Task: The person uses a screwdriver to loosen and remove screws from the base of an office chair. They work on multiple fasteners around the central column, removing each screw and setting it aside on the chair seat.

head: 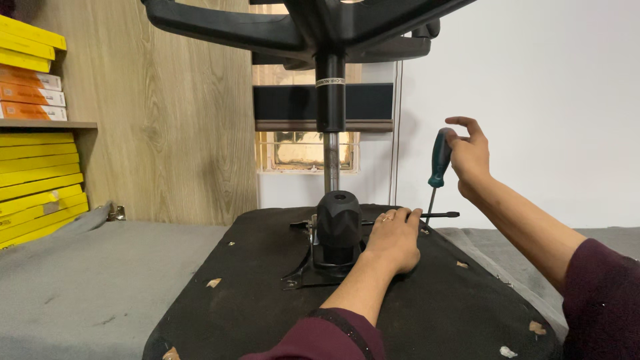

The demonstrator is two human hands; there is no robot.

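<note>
Two hands are busy here. Your right hand (470, 155) has a loose grip on the green handle of a screwdriver (437, 175), thumb and palm on it, the fingers partly spread above. Your left hand (393, 239) lies flat and unclenched on the black metal plate (313, 270) bolted under the upturned chair seat (267, 307), holding nothing, only pressing down.

The screwdriver stands nearly upright: its long axis runs from handle at 12 o'clock to tip at 6 o'clock, leaning slightly toward 7. The tip meets the plate at about 2 o'clock from your left hand, just beside a thin black lever (441, 215); the screw itself is hidden behind your fingers.

By the look of it, you are driving or loosening a screw in that plate. The next turn calls for a firmer clench on the handle, downward pressure along the shaft, and the left hand steadying the seat.

The chair's column (331, 107) rises at 12 o'clock to its star base (220, 27).
</note>
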